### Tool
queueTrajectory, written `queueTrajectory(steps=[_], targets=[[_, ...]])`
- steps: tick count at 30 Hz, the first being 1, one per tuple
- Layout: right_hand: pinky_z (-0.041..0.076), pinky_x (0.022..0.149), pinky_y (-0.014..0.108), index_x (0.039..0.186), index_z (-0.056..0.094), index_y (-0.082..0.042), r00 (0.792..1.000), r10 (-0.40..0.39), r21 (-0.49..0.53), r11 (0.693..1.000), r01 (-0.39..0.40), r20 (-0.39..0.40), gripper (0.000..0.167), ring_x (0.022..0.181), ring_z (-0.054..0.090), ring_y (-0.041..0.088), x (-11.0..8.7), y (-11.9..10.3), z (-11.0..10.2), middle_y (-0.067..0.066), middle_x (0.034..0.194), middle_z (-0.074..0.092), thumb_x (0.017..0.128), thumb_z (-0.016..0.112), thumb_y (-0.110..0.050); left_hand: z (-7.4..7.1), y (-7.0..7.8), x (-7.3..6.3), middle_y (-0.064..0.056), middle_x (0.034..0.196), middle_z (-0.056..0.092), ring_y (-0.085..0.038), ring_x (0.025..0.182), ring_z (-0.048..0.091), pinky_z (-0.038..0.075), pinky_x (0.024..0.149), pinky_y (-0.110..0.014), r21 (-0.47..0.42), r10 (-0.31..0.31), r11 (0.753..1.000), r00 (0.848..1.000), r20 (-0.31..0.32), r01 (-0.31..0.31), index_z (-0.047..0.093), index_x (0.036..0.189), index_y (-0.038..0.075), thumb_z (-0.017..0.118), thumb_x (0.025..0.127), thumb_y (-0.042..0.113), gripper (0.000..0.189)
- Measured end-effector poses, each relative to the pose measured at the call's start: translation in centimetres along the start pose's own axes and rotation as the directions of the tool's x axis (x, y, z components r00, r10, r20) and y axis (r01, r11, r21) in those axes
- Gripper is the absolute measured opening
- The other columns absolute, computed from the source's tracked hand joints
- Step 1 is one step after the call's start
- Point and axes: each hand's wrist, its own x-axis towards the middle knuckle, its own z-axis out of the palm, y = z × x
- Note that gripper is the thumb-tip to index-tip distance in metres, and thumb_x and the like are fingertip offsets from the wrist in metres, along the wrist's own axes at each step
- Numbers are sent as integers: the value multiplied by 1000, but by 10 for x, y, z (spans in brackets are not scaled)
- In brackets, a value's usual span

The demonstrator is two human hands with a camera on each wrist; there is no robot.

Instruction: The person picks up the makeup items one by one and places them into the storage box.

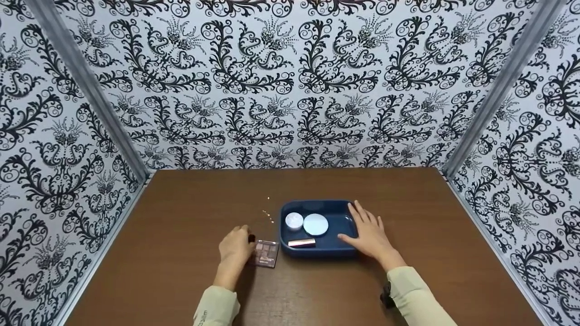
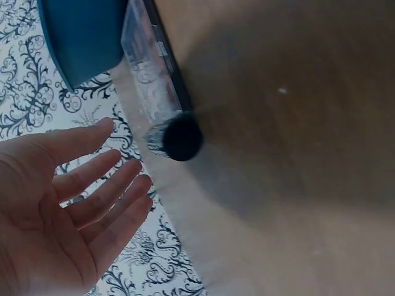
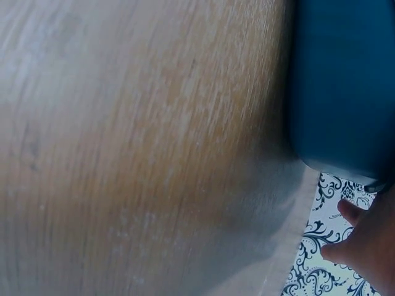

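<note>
My left hand [image 1: 235, 249] is beside a palette with a clear lid [image 1: 267, 254]. A small cylinder with a round black end [image 2: 182, 137] stands against the palette. In the left wrist view my left fingers [image 2: 108, 197] are loosely bent, with a gap between them and the cylinder. My right hand [image 1: 369, 233] spreads its fingers over the right end of a blue tray [image 1: 319, 253]; whether it presses the rim is unclear. Inside the tray are a small white jar [image 1: 294, 221], a round pale-blue lidded item [image 1: 316, 224] and a shiny pinkish tube [image 1: 302, 243].
A brown wooden table [image 1: 190, 203] lies under everything. Several tiny pale specks [image 1: 268, 215] dot it left of the tray. Patterned black-and-white panels [image 1: 290, 81] with grey posts close off the back and sides.
</note>
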Motion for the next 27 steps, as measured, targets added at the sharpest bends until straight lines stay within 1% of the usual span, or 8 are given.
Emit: queueTrajectory(steps=[5, 8, 12, 16, 20, 27], targets=[[15, 115, 75, 160, 23, -17, 1000, 3, 16, 1000, -3, 2, 96, 147, 30, 46, -1, -1, 0, 13, 168, 16, 86, 68, -58, 7, -9, -3, -17, 99, 69, -41, 90, 70, 57, 72, -54, 3, -19, 1000, 1000, -9, 19, 68, 103, 5, 78, 79, 14, 27], [15, 115, 75, 160, 24, -16, 1000, -1, 16, 1000, 1, -10, 95, 146, 30, 46, -1, -1, -1, 13, 168, 18, 86, 69, -57, 10, -12, -5, -18, 99, 69, -43, 89, 69, 57, 72, -55, -8, -34, 999, 999, -7, 33, 68, 104, 4, 76, 77, 10, 29], [17, 114, 75, 159, 25, -15, 1000, -9, 11, 1000, 9, -23, 95, 145, 32, 46, -1, -2, -2, 14, 167, 19, 86, 69, -56, 11, -14, -6, -18, 103, 71, -44, 91, 69, 57, 72, -56, -19, -45, 999, 999, 5, 46, 68, 106, 5, 71, 79, 6, 27], [17, 114, 75, 159, 24, -16, 1000, -9, 8, 1000, 9, -24, 95, 146, 32, 46, -1, -2, -2, 14, 167, 19, 86, 69, -57, 12, -14, -5, -20, 100, 71, -45, 90, 69, 56, 71, -56, -15, -40, 999, 999, -3, 40, 67, 100, 4, 71, 81, 6, 20], [17, 114, 75, 159, 24, -16, 1000, -6, 7, 1000, 6, -21, 95, 145, 32, 46, -1, -1, -1, 13, 167, 19, 86, 69, -56, 13, -15, -4, -20, 98, 72, -45, 87, 70, 56, 70, -56, -18, -37, 999, 999, -12, 37, 67, 97, 4, 72, 80, 7, 18], [17, 114, 75, 160, 24, -16, 1000, -4, -1, 1000, 4, -14, 95, 145, 32, 45, 0, -1, -1, 13, 167, 18, 87, 68, -57, 13, -16, -5, -20, 98, 73, -45, 86, 70, 56, 68, -56, -25, -43, 999, 999, 4, 43, 67, 95, 5, 72, 80, 8, 16]])
